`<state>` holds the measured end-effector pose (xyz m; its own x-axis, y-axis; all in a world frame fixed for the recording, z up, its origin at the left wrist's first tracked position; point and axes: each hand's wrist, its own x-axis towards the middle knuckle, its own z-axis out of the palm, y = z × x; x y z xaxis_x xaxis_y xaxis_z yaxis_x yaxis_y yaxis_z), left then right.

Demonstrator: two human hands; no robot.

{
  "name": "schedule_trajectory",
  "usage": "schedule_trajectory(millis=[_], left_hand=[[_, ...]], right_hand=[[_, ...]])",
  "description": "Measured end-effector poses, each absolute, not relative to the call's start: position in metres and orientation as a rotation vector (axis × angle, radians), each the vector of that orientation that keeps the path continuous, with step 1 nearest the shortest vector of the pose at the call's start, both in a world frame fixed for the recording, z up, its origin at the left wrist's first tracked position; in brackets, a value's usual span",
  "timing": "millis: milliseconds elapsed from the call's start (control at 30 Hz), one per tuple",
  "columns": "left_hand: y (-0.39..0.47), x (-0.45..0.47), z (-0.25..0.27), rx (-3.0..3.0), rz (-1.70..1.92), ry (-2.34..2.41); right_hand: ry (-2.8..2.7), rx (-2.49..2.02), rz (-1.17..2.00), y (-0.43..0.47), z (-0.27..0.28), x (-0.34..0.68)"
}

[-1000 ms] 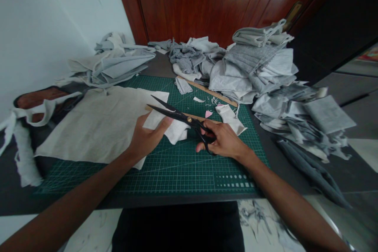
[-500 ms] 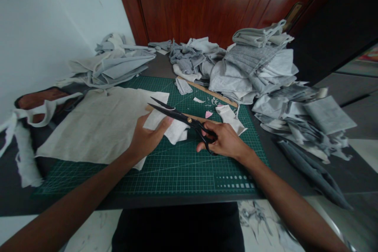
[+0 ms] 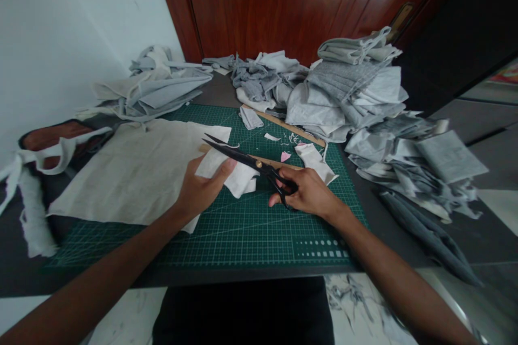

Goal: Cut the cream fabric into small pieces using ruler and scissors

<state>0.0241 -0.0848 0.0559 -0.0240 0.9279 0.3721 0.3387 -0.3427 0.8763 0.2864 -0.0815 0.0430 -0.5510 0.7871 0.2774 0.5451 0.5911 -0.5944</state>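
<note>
My left hand pinches a small piece of white fabric between thumb and fingers, above the green cutting mat. My right hand grips the handles of black scissors, whose blades point left across the upper edge of that fabric. The blades are nearly together. Under and left of my left hand lies a large sheet of cream cloth. Right of the scissors, a cream fabric offcut and a pink scrap rest on the mat.
Grey fabric piles stand at the back right, with more scraps along the right side. Another cloth stack sits back left. A wooden ruler crosses the mat's far part. White strips lie at the left.
The scissor blades have closed from slightly apart to nearly together at the fabric's edge. Both hands stay in almost the same place.
</note>
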Motion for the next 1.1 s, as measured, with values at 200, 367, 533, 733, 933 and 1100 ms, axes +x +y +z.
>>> schedule_trajectory(millis=[200,367,533,733,933,1100], left_hand=[[-0.087,0.026,0.057,1.671,1.340,1.416],[-0.084,0.023,0.054,1.682,1.302,1.442],[-0.081,0.020,0.049,1.662,1.357,1.492],[-0.080,0.026,0.052,1.575,1.420,1.469],[-0.082,0.027,0.059,1.553,1.443,1.482],[-0.084,0.025,0.064,1.559,1.355,1.548]], right_hand=[[-2.270,-1.056,0.681,-0.081,0.038,0.287],[-2.182,-1.070,0.751,-0.079,0.035,0.284],[-2.188,-1.154,0.782,-0.080,0.039,0.284],[-2.302,-1.196,0.709,-0.076,0.039,0.290],[-2.411,-1.147,0.613,-0.069,0.047,0.305],[-2.462,-1.170,0.557,-0.069,0.052,0.309]])
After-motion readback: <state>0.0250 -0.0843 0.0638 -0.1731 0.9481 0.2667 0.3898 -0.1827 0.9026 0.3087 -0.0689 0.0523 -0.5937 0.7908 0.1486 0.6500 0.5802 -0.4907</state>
